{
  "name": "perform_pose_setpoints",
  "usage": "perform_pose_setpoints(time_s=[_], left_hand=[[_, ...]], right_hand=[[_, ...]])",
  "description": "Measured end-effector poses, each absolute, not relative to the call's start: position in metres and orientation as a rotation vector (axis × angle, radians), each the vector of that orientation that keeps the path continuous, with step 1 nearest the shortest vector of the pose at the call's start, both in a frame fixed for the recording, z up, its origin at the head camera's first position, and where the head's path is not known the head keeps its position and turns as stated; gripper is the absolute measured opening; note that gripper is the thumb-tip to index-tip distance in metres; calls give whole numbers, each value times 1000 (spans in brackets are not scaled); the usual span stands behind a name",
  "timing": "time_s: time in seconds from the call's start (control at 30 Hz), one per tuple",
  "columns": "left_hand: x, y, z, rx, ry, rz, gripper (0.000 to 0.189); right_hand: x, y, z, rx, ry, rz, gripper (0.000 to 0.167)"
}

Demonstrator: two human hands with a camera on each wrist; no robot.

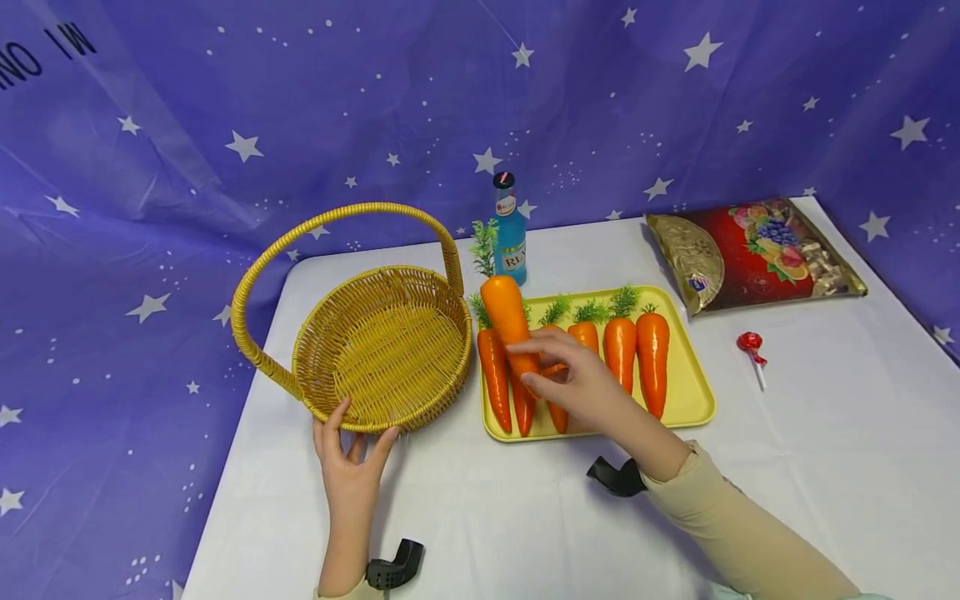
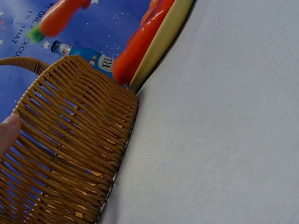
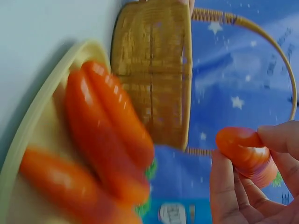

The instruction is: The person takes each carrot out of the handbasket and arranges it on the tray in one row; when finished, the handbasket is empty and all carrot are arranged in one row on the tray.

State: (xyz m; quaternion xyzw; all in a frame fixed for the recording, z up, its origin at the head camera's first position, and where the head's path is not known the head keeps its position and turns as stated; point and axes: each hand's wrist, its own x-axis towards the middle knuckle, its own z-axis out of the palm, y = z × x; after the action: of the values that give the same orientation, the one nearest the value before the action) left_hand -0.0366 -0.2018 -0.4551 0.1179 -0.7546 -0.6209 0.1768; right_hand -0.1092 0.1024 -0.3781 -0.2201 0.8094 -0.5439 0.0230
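My right hand (image 1: 573,375) pinches an orange toy carrot (image 1: 506,304) by its lower part, raised over the tray with its green top pointing away. In the right wrist view the thumb and fingers close around this carrot (image 3: 243,154). My left hand (image 1: 348,462) holds the near rim of a round wicker basket (image 1: 393,350) with a tall arched handle. One fingertip (image 2: 11,120) shows at the rim in the left wrist view. The basket has nothing inside. Several more carrots (image 1: 652,362) lie side by side on a yellow tray (image 1: 693,400), right of the basket.
A blue bottle (image 1: 512,237) stands behind the tray. At the back right lies a red and gold candy bag (image 1: 757,254), with a red lollipop (image 1: 750,342) in front of it. A blue star-patterned cloth (image 1: 420,108) hangs behind the white table (image 1: 510,517).
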Motion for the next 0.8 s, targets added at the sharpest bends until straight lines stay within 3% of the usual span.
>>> perform_pose_setpoints(time_s=[0.53, 0.8], left_hand=[[-38, -202, -458, 297, -2123, -1747, 75], [-37, -201, -456, 310, -2117, -1759, 74]], right_hand=[[-93, 211, -399, -231, 2893, -1618, 40], [-80, 245, -412, -23, 3120, -1299, 39]])
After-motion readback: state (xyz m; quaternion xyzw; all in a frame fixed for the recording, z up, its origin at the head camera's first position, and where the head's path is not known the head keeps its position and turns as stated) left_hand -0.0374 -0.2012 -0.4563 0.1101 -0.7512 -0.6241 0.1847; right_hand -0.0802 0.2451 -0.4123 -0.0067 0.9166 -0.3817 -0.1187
